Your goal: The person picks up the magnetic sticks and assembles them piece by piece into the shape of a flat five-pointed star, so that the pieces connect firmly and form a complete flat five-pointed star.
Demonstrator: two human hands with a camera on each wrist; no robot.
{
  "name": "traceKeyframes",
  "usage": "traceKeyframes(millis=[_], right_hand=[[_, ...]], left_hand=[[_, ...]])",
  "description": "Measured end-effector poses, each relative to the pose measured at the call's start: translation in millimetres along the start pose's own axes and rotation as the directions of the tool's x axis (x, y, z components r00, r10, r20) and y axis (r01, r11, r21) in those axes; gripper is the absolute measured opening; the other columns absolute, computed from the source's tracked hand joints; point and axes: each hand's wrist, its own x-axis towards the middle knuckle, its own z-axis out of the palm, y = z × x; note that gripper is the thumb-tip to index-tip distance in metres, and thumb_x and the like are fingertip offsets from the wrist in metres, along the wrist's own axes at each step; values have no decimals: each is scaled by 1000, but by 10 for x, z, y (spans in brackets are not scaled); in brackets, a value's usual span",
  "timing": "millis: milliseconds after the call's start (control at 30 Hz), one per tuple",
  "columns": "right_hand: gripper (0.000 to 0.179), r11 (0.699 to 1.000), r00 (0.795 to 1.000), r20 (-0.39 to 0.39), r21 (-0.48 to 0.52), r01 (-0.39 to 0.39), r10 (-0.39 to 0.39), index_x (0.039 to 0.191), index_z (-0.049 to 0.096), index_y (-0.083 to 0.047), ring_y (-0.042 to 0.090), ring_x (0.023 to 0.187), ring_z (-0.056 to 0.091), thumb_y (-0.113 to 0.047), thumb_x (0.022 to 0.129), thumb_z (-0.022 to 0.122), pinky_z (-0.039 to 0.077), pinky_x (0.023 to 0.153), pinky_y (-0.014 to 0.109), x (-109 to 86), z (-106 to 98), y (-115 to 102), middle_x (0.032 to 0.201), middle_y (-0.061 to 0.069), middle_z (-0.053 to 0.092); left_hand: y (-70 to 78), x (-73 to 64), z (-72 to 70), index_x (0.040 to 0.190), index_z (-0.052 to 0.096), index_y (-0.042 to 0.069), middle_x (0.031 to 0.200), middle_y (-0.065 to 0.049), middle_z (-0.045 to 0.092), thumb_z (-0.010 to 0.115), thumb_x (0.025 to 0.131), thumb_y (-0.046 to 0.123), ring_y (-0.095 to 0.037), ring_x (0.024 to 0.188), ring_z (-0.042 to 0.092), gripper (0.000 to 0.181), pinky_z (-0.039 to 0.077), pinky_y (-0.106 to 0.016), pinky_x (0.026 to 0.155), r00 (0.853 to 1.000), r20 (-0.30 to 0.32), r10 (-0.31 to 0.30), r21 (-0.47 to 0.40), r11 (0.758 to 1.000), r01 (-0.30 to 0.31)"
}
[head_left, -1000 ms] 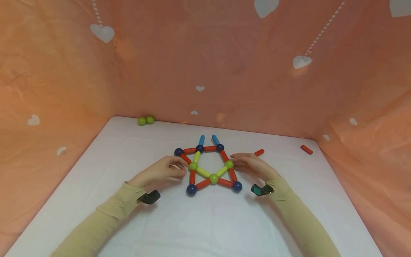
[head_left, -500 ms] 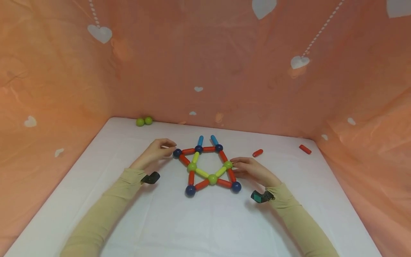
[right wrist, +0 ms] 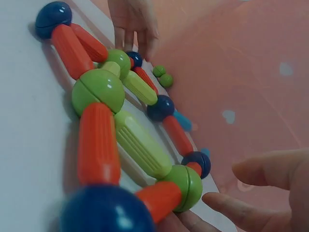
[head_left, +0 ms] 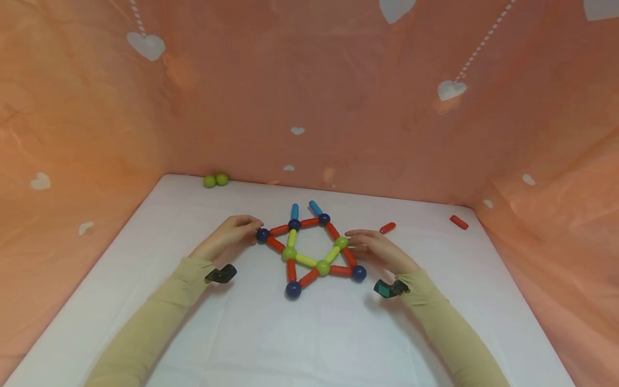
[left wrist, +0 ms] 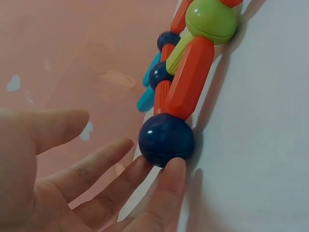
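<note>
A star-like figure of magnetic rods and balls lies on the white table in the head view, with a ring of yellow rods (head_left: 306,260) and red rods (head_left: 331,231). My left hand (head_left: 232,234) is at its left corner; in the left wrist view the fingertips touch the underside of the dark blue ball (left wrist: 166,140), thumb held away. My right hand (head_left: 379,250) is at the right side, fingers against a green ball (head_left: 341,243). In the right wrist view the thumb and index finger stand apart near that green ball (right wrist: 186,188), while other fingertips are partly hidden beneath it.
Two blue rods (head_left: 315,208) stick out from the figure's far side. Loose red rods (head_left: 388,228) lie to the right, one (head_left: 459,222) near the far right corner. Two green balls (head_left: 215,180) sit at the far left edge. Orange cloth (head_left: 309,97) encloses the table.
My left hand has shifted from the left green ball up to the left blue ball. The whole figure has turned slightly counterclockwise. My right hand stays by its green ball.
</note>
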Motion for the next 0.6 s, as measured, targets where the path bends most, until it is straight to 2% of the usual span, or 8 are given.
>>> traceKeyframes(millis=[100,267,367,467,600], right_hand=[[46,1000,999,-22,-16,-24,24,146,50,-3,34,135,54,-27,107,48,42,117,46,46,-8,-24,154,20,46],[47,999,999,-43,-46,-26,24,146,50,-1,36,139,49,-26,106,48,35,122,51,92,-54,-60,154,20,45],[48,997,999,-39,-76,-23,20,146,49,1,38,140,45,-26,106,47,31,124,52,114,-74,-70,155,21,45],[47,993,998,-51,-118,-31,25,145,50,0,37,138,48,-27,106,47,33,123,52,131,-82,-72,151,20,50],[47,987,997,-75,-152,-44,33,144,52,-2,35,134,52,-29,106,48,35,122,52,116,-88,-55,146,19,56]], left_hand=[[-26,-88,13,136,55,-7,129,-25,63,54,105,27,-19,99,68,46,55,-33,99,1000,31,-4,-30,1000,5],[-69,-226,83,135,54,-10,126,-24,64,54,105,22,-14,99,68,44,59,-25,91,993,118,10,-103,995,3],[-93,-305,133,135,53,-11,118,-19,67,54,105,20,-15,98,67,43,59,-24,90,986,164,9,-149,989,16],[-102,-378,160,136,51,-11,114,-14,67,53,106,21,-16,100,67,44,59,-26,93,977,211,1,-207,977,44],[-88,-407,146,139,47,-9,118,-16,66,52,107,23,-20,107,67,46,56,-30,100,964,267,-13,-244,966,80]])
